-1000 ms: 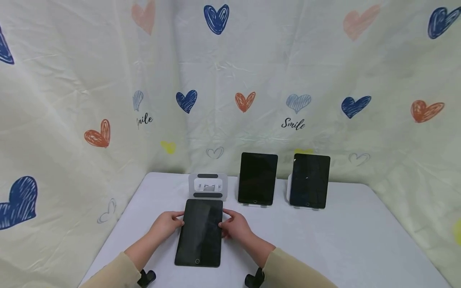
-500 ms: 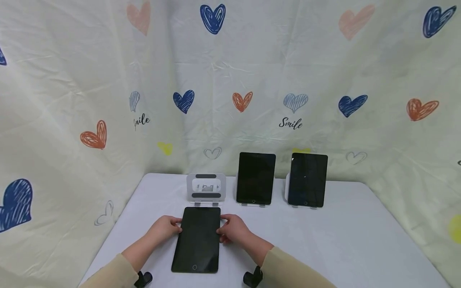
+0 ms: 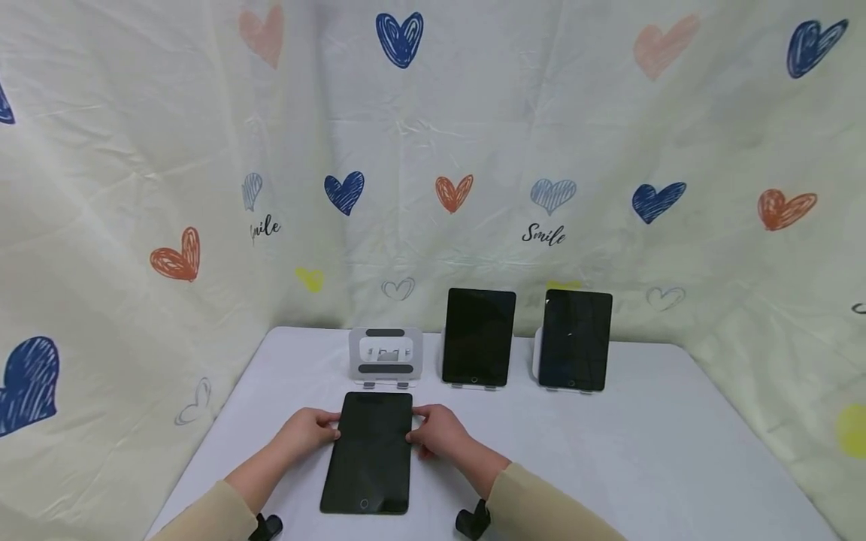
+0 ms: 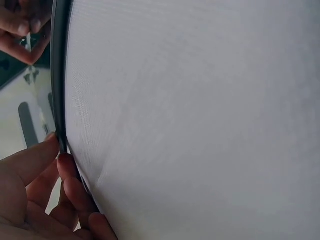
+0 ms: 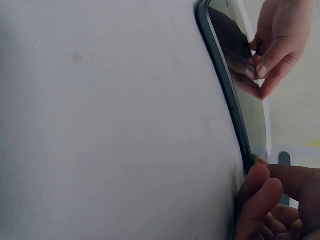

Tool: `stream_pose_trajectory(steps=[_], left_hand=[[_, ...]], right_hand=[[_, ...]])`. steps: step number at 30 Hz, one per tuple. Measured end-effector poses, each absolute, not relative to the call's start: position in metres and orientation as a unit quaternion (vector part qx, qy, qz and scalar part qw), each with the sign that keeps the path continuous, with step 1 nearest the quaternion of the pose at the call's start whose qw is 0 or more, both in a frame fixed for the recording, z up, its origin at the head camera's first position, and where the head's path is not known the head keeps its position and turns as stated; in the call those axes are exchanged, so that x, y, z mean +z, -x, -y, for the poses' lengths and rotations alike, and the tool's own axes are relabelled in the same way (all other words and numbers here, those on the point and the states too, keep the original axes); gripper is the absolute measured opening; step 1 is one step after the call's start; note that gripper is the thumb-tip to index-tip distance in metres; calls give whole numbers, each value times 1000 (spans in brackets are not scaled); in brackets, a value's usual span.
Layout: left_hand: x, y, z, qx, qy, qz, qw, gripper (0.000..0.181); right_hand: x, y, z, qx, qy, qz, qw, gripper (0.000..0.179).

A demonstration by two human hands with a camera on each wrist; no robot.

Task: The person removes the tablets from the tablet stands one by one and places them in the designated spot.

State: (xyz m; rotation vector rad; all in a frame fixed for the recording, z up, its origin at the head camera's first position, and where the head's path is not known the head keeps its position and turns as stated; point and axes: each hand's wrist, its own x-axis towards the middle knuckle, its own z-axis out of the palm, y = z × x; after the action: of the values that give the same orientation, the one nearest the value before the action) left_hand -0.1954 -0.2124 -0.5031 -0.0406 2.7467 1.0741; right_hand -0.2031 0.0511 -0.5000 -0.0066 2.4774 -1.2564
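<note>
A black tablet point(image 3: 368, 458), screen up with its round button at the near end, lies low over the white table in front of a stand point(image 3: 386, 353). My left hand point(image 3: 306, 433) pinches its left edge near the far end. At the opposite edge, my right hand point(image 3: 441, 432) grips the tablet the same way. In the left wrist view, thumb and fingers point(image 4: 42, 155) meet at the tablet's thin rim point(image 4: 59, 75). The right wrist view shows curled fingers point(image 5: 260, 192) at the other rim; some fingertips are hidden beneath.
The white-grey stand bears dark pads and a front lip with two small hooks. Right of it, a second tablet point(image 3: 478, 336) and a third tablet point(image 3: 576, 340) lean upright on stands. A heart-printed curtain point(image 3: 406, 248) hangs behind the white table point(image 3: 575, 466).
Both hands have drawn the tablet a little toward me, mostly in the first half second. The stand's lower lip has come into sight. The two upright tablets stay put.
</note>
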Motion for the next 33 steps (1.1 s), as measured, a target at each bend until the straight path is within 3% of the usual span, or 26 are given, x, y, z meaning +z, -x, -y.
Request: stream_pose_trajectory(steps=[14,25,33], left_hand=[[-502,196,214,389,21,-916,96,35],[-502,209,218,400,45,-907,121,39],[-495,212,207,433,49,-895,92,37]], right_hand=[[-502,201,-58,-434,6,-883,181,55],[-497,199,-72,-451,16,-880,151,50],[-494,205,-88,-457,23,-879,135,48]])
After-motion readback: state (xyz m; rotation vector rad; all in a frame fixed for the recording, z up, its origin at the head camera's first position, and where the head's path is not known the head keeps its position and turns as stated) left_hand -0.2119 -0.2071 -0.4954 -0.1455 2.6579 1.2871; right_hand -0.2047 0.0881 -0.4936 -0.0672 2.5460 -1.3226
